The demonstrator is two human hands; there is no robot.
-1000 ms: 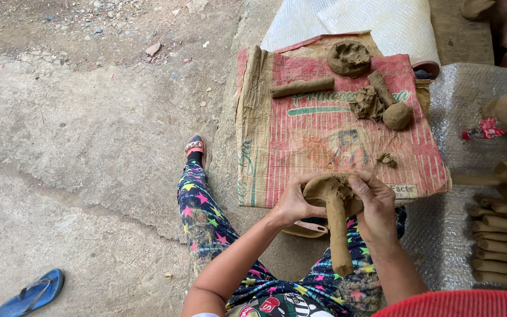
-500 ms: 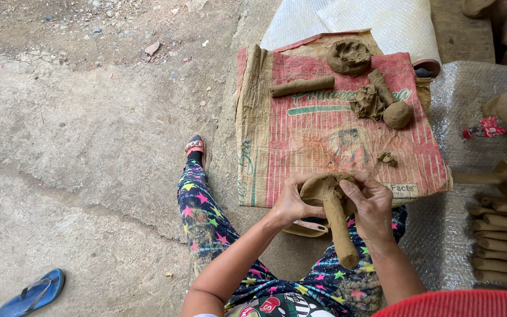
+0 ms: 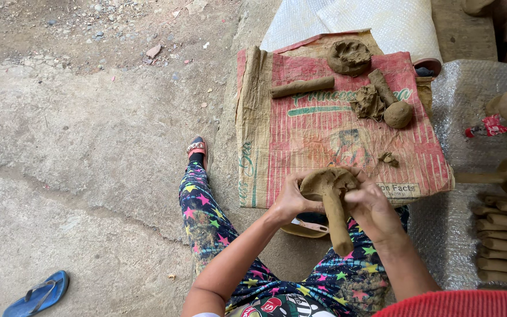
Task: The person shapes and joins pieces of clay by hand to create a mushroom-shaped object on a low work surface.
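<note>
Holding a brown, mushroom-shaped clay piece (image 3: pixel 330 199) above my lap, at six o'clock of the red woven sack (image 3: pixel 324 129), I note my left hand (image 3: pixel 291 202) and right hand (image 3: pixel 374 208) each in a closed grip pinching its cap. I judge the clay soft, damp, easily dented; support cap and stem together. Fingertips under the cap are hidden.

Clay mushroom (image 3: pixel 331 196) being held between left hand (image 3: pixel 291 199) and right hand (image 3: pixel 371 205), before sack (image 3: pixel 324 132); clay ball (image 3: pixel 398 114) lying on sack; sandal (image 3: pixel 36 293) lying far left.
</note>
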